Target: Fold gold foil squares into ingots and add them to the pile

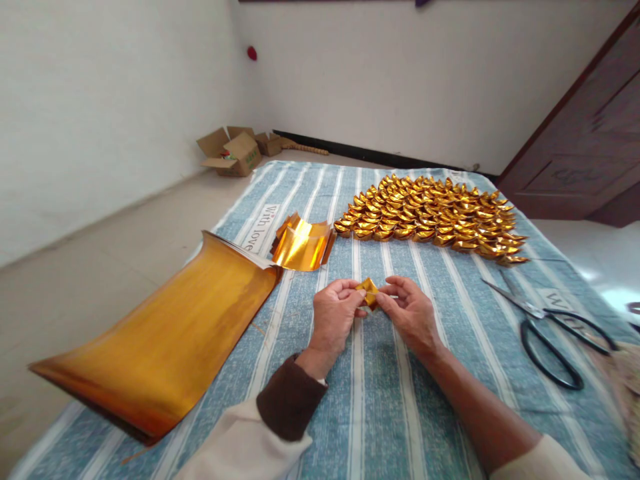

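Both hands pinch one small gold foil piece (370, 292) above the striped cloth (380, 400), near centre. The left hand (334, 319) closes thumb and forefinger on its left end, and the right hand (410, 312) does likewise on its right end. Its long axis seems to run left to right. Creasing well likely means even fingertip pressure from both ends. Finished gold ingots (430, 215) lie far right, foil sheets (160, 340) left, scissors (550, 327) right.

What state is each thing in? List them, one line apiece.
Left hand: pinching the gold piece.
Right hand: pinching it too.
Gold piece: part-folded, held above the cloth.
Scissors: open, lying flat.
Gold sheets: stacked, far edge curling.
Cardboard box: flaps open.
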`<action>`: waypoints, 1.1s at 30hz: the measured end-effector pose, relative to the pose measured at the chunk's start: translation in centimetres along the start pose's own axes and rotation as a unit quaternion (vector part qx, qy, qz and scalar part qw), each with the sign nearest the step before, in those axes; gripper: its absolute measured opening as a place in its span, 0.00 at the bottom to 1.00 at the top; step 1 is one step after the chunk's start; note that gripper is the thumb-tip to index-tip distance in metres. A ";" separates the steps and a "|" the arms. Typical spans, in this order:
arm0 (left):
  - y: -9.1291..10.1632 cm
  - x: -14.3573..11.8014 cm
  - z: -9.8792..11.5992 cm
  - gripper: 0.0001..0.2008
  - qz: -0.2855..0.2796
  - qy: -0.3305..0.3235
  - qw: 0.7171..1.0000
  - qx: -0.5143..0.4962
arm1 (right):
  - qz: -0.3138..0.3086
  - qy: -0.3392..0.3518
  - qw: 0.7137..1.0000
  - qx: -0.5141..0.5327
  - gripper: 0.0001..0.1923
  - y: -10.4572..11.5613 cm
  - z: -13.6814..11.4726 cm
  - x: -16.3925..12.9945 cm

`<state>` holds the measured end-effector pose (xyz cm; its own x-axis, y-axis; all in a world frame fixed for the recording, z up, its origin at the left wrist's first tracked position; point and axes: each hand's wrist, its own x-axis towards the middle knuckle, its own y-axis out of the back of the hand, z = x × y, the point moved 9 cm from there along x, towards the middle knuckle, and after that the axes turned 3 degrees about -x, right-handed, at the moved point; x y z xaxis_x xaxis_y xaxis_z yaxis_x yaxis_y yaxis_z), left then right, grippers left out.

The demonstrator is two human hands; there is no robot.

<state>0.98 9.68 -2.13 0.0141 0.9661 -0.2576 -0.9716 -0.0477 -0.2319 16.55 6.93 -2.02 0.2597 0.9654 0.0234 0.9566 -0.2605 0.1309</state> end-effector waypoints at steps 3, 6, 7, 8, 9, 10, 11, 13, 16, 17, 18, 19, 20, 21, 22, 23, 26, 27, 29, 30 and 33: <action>0.3 0.1 0.5 0.08 0.017 -0.023 1.000 -0.003 | -0.027 -0.041 0.999 0.018 0.21 -0.5 0.1 -0.2; 0.4 0.0 1.0 0.07 0.024 -0.045 0.999 -0.004 | -0.070 -0.102 0.992 0.018 0.21 -1.6 0.4 -0.8; 0.4 0.0 1.2 0.07 0.025 -0.052 0.998 -0.004 | -0.079 -0.118 0.990 0.022 0.21 -1.9 0.5 -1.0; 0.3 -0.1 1.3 0.06 0.024 -0.058 0.998 -0.004 | -0.085 -0.132 0.987 0.029 0.22 -2.2 0.6 -1.2; 0.2 -0.1 1.3 0.06 0.022 -0.063 0.998 -0.004 | -0.089 -0.144 0.985 0.040 0.22 -2.4 0.7 -1.4; 0.1 -0.2 1.4 0.06 0.021 -0.067 0.998 -0.003 | -0.091 -0.154 0.982 0.052 0.22 -2.6 0.7 -1.5; 0.1 -0.3 1.4 0.06 0.021 -0.070 0.997 -0.002 | -0.091 -0.163 0.980 0.065 0.22 -2.7 0.8 -1.6; 0.0 -0.4 1.3 0.06 0.022 -0.072 0.997 0.001 | -0.086 -0.179 0.976 0.086 0.23 -2.7 1.0 -1.7; -0.1 -0.4 1.2 0.06 0.024 -0.069 0.997 0.002 | -0.078 -0.192 0.972 0.111 0.22 -2.7 1.0 -1.8; -0.1 -0.4 1.2 0.06 0.024 -0.067 0.997 0.000 | -0.076 -0.192 0.971 0.117 0.22 -2.7 1.0 -1.8; -0.2 -0.4 1.2 0.07 0.024 -0.065 0.998 -0.003 | -0.073 -0.192 0.971 0.123 0.22 -2.7 1.0 -1.8; -0.2 -0.4 1.1 0.07 0.025 -0.062 0.998 -0.007 | -0.070 -0.191 0.971 0.127 0.22 -2.7 0.9 -1.8; -0.2 -0.3 1.1 0.07 0.024 -0.060 0.998 -0.010 | -0.065 -0.190 0.971 0.129 0.22 -2.7 0.9 -1.8; -0.3 -0.3 1.1 0.07 0.024 -0.057 0.998 -0.013 | -0.061 -0.189 0.971 0.130 0.21 -2.7 0.9 -1.8; -0.3 -0.3 1.1 0.07 0.023 -0.055 0.998 -0.015 | -0.057 -0.187 0.972 0.131 0.21 -2.7 0.9 -1.8; -0.3 -0.3 1.1 0.08 0.024 -0.053 0.998 -0.016 | -0.054 -0.185 0.972 0.132 0.21 -2.7 0.9 -1.8; -0.2 -0.3 1.0 0.08 0.028 -0.048 0.998 -0.012 | -0.053 -0.181 0.973 0.134 0.20 -2.7 0.9 -1.7; -0.2 -0.3 1.0 0.08 0.030 -0.046 0.998 -0.012 | -0.053 -0.181 0.973 0.135 0.20 -2.8 0.9 -1.7; -0.2 -0.3 0.9 0.09 0.032 -0.042 0.999 -0.013 | -0.053 -0.180 0.973 0.136 0.19 -2.8 1.0 -1.7; -0.2 -0.3 0.8 0.09 0.032 -0.040 0.999 -0.015 | -0.052 -0.180 0.973 0.137 0.19 -2.7 1.0 -1.7; -0.2 -0.2 0.6 0.10 0.031 -0.033 0.999 -0.024 | -0.052 -0.178 0.973 0.140 0.20 -2.7 1.1 -1.6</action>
<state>1.01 9.65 -1.51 -0.0624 0.9753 -0.2117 -0.9578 -0.1182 -0.2622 13.66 6.07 -3.52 0.1410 0.9348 -0.3260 0.9656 -0.2025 -0.1630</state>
